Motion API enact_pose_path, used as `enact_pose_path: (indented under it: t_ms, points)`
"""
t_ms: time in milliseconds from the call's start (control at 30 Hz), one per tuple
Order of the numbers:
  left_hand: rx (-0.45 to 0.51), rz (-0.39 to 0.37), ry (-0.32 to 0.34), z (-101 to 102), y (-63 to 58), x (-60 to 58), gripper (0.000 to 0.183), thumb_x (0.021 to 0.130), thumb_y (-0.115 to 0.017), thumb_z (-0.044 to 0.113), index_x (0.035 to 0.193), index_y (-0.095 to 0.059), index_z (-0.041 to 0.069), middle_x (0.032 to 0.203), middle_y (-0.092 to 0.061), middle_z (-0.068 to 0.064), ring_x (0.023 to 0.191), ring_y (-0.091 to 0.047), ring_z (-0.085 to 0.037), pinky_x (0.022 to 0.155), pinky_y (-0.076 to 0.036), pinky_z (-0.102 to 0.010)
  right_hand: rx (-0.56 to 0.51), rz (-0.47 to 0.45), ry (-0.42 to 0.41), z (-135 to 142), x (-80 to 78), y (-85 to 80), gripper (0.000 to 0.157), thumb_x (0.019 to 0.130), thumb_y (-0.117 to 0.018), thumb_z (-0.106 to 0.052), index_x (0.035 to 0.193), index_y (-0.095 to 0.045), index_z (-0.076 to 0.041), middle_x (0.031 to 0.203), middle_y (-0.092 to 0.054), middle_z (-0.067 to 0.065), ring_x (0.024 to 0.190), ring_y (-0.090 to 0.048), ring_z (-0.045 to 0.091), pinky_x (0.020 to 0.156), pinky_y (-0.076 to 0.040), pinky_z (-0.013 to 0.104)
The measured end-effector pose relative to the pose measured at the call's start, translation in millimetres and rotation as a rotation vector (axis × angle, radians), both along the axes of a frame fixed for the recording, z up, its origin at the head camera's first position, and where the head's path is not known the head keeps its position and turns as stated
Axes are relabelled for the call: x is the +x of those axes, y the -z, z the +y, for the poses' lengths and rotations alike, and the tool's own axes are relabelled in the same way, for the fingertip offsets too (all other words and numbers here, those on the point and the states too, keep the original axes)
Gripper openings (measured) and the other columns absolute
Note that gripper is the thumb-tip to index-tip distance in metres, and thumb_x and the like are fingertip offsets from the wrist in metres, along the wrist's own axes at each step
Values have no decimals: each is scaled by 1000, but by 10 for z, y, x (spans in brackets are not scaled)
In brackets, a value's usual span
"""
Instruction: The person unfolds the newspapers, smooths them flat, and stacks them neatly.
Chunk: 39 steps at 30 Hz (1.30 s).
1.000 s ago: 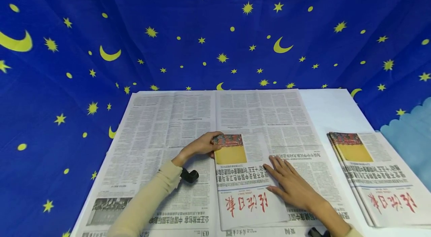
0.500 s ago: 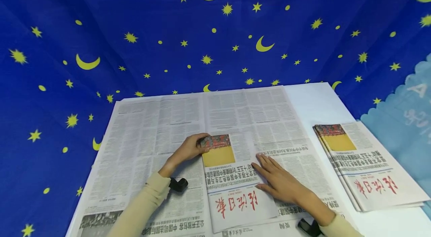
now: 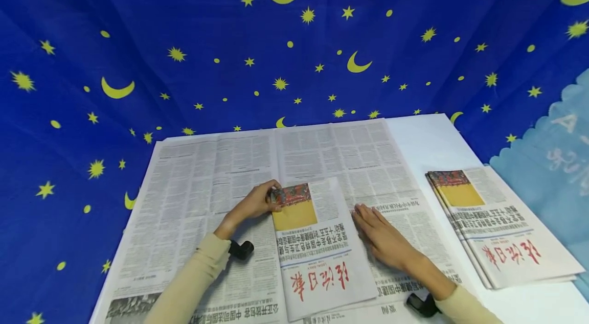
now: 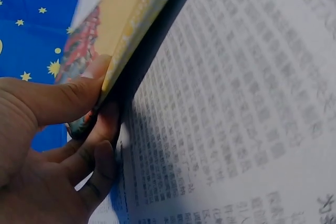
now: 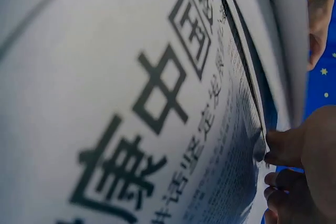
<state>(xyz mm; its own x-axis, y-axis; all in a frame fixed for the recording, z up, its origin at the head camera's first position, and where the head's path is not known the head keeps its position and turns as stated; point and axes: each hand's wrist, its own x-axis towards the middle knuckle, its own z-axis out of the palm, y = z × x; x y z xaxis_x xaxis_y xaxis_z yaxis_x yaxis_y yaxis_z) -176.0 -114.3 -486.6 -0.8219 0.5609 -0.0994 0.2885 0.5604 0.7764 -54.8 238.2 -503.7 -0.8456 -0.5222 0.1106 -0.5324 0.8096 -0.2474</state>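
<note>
We are recording the folded newspaper point(image 3: 319, 252) as lying on the spread newspaper point(image 3: 221, 176), towards the near edge of the worktop point(image 3: 416, 140), between its left and right edges; the left hand point(image 3: 257, 202) is pinching its far left corner between thumb and fingers, and the side there is standing slightly clear of the sheet beneath; the right hand point(image 3: 382, 236) is resting, fingers extended and unclenched, just beside its right edge.

We are also noting a stack of folded newspapers point(image 3: 501, 232) lying near the worktop's right edge; a blue curtain point(image 3: 230, 22) with yellow moons and stars is hanging behind the far edge.
</note>
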Motion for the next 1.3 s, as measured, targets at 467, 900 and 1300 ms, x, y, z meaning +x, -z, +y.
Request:
enact_pose_path:
  t_ms: [467, 900, 1300]
  points:
    - [7, 86, 100, 16, 25, -41, 34, 80, -79, 6, 106, -58, 5, 94, -62, -9, 77, -53, -13, 67, -45, -27, -62, -70, -88, -7, -33, 40, 77, 92, -66, -30, 151, -28, 2, 159, -23, 21, 146, -25, 37, 120, -12, 40]
    - [106, 130, 69, -53, -25, -81, 13, 94, -64, 11, 102, -71, 3, 92, -51, -11, 76, -41, -17, 70, -36, -30, 49, -80, -160, 21, -52, 49, 74, 98, -52, -49, 149, -34, 1, 156, -31, 17, 146, -28, 34, 118, -19, 43]
    - [305, -264, 134, -340, -138, -93, 41, 109, -33, 24, 111, -59, -8, 76, -60, -30, 64, -55, -38, 61, -46, -37, 95, -90, -125, 41, -26, 17, 82, 91, -57, -55, 150, -35, -3, 158, -30, 13, 146, -27, 34, 116, -23, 47]
